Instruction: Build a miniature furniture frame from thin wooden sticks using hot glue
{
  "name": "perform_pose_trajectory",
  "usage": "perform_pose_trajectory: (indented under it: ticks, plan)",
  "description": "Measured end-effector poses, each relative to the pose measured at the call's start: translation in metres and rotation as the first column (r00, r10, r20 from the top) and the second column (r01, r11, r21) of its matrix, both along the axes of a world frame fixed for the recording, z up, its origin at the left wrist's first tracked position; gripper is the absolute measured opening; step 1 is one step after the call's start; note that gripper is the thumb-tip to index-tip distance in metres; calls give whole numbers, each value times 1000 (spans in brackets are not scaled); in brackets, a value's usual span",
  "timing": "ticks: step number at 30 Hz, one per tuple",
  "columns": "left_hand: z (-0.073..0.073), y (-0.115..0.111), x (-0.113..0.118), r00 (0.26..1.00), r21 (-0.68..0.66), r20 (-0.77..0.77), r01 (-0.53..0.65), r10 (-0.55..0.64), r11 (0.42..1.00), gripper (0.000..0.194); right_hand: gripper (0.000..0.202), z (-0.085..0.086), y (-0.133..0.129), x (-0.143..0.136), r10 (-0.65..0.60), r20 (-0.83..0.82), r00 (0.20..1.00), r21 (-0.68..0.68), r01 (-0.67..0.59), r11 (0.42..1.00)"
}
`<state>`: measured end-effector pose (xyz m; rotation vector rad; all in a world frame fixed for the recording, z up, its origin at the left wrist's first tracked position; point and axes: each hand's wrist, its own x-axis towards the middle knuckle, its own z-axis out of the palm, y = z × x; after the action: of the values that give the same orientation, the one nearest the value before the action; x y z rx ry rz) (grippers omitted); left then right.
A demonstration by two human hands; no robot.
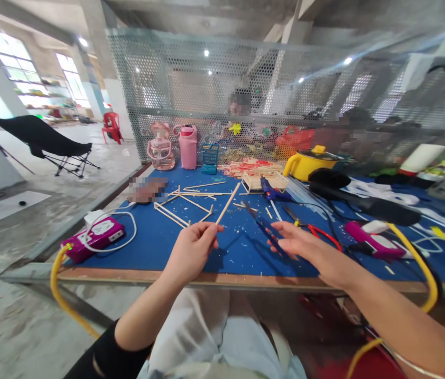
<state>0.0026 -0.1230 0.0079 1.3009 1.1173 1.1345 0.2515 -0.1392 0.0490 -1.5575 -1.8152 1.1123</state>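
My left hand is closed in a pinch around the lower end of a thin wooden stick, which slants up and to the right. My right hand grips dark blue-handled pliers. Their narrow jaws point up and left, apart from the stick; motion blurs their outline. Behind my left hand, a frame of joined wooden sticks lies on the blue tabletop. A blue glue gun rests beyond the pliers, beside a small wooden rack.
Red-tipped sticks are piled at the back. A yellow pot stands right of them, pink bottles left. Purple power strips with cables flank the work area. Red-handled pliers lie near my right hand. A perforated metal screen closes the back.
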Motion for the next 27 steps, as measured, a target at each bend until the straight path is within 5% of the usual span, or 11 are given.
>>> perform_pose_trajectory:
  ticks: [5,18,27]
  plan:
    - [9,-3,7,999,53,-50,15,-12,998,40,44,2,-21,-10,162,-17,987,-27,-162,986]
    - [12,-4,14,987,89,-160,23,-8,996,36,35,6,-30,-18,204,-96,974,-1,-205,979]
    - [15,-14,17,939,265,-343,96,1,959,35,39,1,-26,-23,144,11,990,43,-144,989]
